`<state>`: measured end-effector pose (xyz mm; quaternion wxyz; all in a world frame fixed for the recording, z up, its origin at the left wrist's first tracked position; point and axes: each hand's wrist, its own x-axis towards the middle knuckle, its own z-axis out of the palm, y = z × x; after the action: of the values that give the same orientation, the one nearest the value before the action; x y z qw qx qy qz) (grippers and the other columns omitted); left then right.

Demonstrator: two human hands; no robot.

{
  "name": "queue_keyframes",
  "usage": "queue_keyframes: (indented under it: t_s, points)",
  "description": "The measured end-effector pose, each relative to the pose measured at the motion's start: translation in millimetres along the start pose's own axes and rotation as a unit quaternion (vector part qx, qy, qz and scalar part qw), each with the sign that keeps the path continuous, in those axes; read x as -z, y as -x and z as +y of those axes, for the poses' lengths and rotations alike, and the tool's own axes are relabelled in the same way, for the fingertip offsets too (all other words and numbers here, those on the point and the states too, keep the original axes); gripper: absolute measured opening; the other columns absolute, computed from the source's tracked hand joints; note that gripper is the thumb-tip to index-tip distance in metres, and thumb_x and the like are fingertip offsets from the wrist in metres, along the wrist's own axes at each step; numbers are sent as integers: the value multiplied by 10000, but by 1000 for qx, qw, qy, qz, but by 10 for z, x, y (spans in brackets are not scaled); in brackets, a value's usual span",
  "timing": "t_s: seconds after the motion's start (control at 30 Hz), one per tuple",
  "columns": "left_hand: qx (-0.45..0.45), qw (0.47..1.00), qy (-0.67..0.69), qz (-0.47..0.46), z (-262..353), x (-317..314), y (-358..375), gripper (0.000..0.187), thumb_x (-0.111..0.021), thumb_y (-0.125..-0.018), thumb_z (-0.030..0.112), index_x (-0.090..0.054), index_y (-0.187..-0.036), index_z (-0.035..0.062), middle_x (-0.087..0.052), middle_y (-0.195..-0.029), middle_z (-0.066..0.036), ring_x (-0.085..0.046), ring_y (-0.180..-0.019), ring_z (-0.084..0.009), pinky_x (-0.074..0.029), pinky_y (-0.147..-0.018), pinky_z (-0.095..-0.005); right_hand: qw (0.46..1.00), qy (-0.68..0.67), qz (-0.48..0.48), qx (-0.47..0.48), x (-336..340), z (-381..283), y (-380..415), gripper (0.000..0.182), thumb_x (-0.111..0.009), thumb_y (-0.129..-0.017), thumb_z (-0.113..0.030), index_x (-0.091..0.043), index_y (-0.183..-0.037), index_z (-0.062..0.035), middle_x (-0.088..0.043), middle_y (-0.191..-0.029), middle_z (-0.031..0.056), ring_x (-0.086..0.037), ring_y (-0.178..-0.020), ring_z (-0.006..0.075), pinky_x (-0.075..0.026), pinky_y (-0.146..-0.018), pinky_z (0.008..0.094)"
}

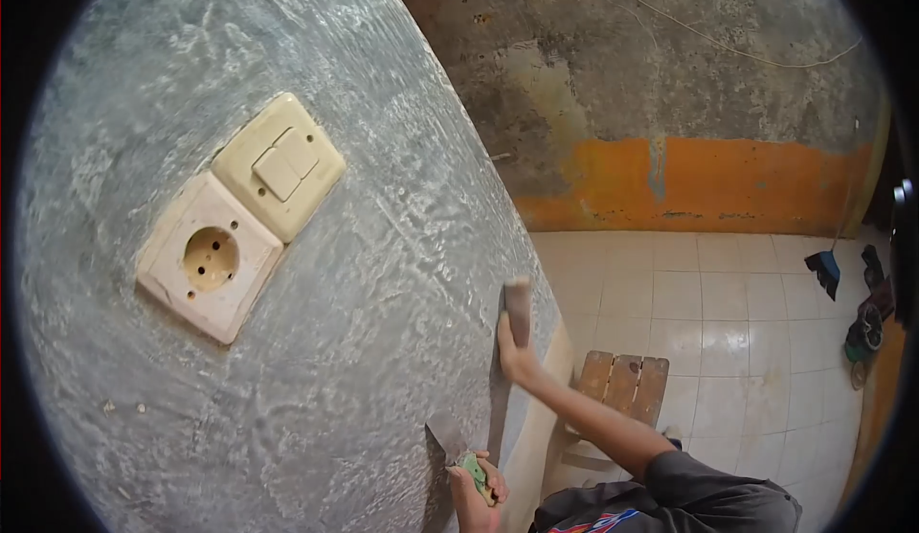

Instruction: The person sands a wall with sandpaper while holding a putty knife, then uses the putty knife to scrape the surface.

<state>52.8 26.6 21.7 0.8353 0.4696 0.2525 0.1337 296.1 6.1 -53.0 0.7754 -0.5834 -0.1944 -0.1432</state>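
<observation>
My right hand (518,359) reaches up along the wall's edge, its fingers closed on a flat, narrow-looking tool (519,313) with a pale top end. The tool stands roughly upright near the grey, rough wall (383,274). Lower down, my left hand (471,502) grips a putty knife (471,466) by its green handle. The knife's metal blade points up and left, close to the wall surface. Whether either tool touches the wall cannot be made out.
On the wall are a cream light switch (280,167) and a power socket (212,257). Beyond the wall's edge, a wooden stool (622,385) stands on white floor tiles (725,346). A blue broom head (824,272) and shoes (864,330) lie farther right.
</observation>
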Motion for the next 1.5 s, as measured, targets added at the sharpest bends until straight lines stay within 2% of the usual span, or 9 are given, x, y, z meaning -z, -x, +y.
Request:
queue_keyframes:
  t_s: [0.23, 0.43, 0.67, 0.77, 0.9, 1.1, 1.27, 1.37, 1.5]
  points:
    - [-6, 999, 16, -50, -237, -351, -377, 535, -421, -936, 583, -487, -1087, 74, -388, -610, 14, -344, -449, -81, -248, -394, -226, 992, 124, -22, 17, 394, 365, 310, 554, -400, -1008, -265, -240, -1434, 50, -280, -1476, 253, -225, -1399, 354, -196, -1127, 365]
    - [-43, 999, -12, 6, -438, -1043, -722, 383, -461, -986, 398, -473, -1143, 49, -418, -704, 15, -377, -525, -61, -282, -410, -201, 989, 65, -68, -118, 762, 436, -635, 620, -427, -983, -196, -134, -1470, 50, -58, -1544, 265, -24, -1443, 379, -57, -1160, 429]
    - [-92, 992, -27, 83, -694, -1611, -977, 359, -428, -1002, 383, -481, -1143, 57, -418, -693, 14, -380, -525, -61, -297, -413, -211, 981, 43, -173, -72, 1068, 1023, -265, 605, -442, -954, -136, -176, -1472, 28, -29, -1538, 284, 17, -1434, 421, -39, -1151, 478]
    - [-86, 985, -19, 146, -718, -1719, -962, 371, -417, -1003, 399, -490, -1131, 58, -428, -681, 9, -395, -527, -68, -306, -418, -218, 993, 57, -94, 42, 882, 603, -905, 655, -509, -908, -142, -210, -1484, -53, -78, -1525, 301, -45, -1406, 491, -46, -1115, 581]
    - [-125, 979, 17, 161, -731, -1746, -985, 419, -390, -1004, 434, -506, -1110, 46, -467, -666, -13, -428, -532, -89, -333, -438, -231, 956, 151, -157, 197, 723, -12, -1567, 701, -602, -829, -187, -295, -1453, -92, -138, -1498, 331, -91, -1375, 543, -67, -1040, 693]
    - [-182, 971, 3, 155, -674, -1882, -1087, 457, -360, -1005, 454, -524, -1069, 32, -491, -647, -33, -468, -533, -118, -379, -465, -255, 913, 205, -239, 258, 955, 809, -859, 637, -636, -809, -211, -411, -1396, -107, -212, -1470, 333, -147, -1361, 537, -152, -1009, 702]
    - [-223, 962, 33, 151, -544, -1955, -1139, 484, -344, -1004, 469, -534, -1043, 26, -497, -644, -37, -484, -533, -125, -399, -479, -263, 880, 201, -196, 384, 501, -970, -2237, 587, -651, -803, -225, -473, -1355, -134, -290, -1433, 313, -236, -1306, 547, -191, -963, 723]
    - [-247, 957, 4, 152, -511, -1955, -1134, 511, -348, -985, 525, -516, -1055, 48, -467, -646, -25, -459, -537, -135, -368, -485, -282, 882, 205, -191, 379, 427, -1145, -2330, 567, -649, -804, -247, -493, -1342, -159, -308, -1430, 295, -256, -1294, 544, -197, -961, 719]
    - [-276, 947, 25, 160, -530, -1909, -1179, 480, -337, -1009, 460, -543, -1047, 28, -494, -664, -25, -482, -556, -119, -401, -505, -260, 870, 239, -266, 340, 703, -321, -1582, 576, -640, -807, -271, -489, -1352, -161, -312, -1438, 280, -252, -1315, 518, -200, -980, 700]
